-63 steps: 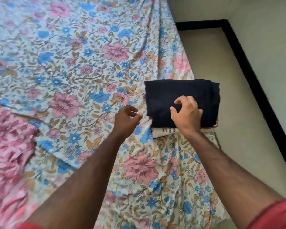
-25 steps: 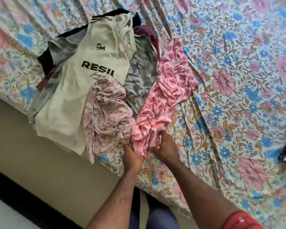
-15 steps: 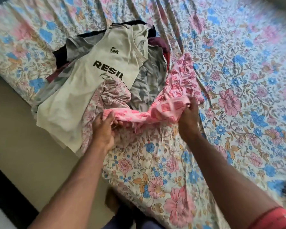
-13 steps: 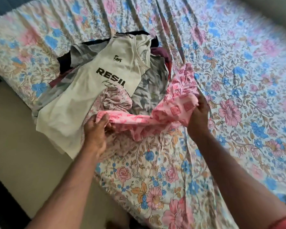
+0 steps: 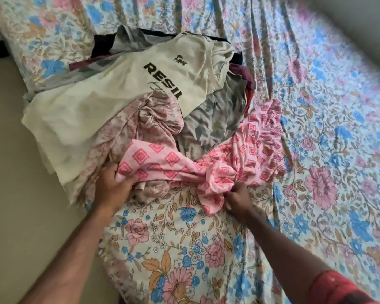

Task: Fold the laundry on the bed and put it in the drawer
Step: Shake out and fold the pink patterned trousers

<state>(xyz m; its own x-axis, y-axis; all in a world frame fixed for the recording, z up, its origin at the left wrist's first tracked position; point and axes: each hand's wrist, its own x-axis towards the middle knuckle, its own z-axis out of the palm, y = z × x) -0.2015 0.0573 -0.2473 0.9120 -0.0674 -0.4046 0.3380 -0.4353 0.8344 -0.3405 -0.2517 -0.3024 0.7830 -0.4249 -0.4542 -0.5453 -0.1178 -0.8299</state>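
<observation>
Head view: both hands hold the pink cloth at the near edge of the bed. The left hand grips one end, fingertips buried under the fabric. The right hand pinches the bunched middle, fingers mostly hidden. Behind lies the laundry pile, topped by a cream shirt whose print is partly covered.

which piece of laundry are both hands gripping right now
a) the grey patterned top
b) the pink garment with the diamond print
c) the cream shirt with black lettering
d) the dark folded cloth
b: the left hand and the right hand each clutch an end of the pink diamond-print garment, while the cream shirt lies untouched on the pile.
</observation>
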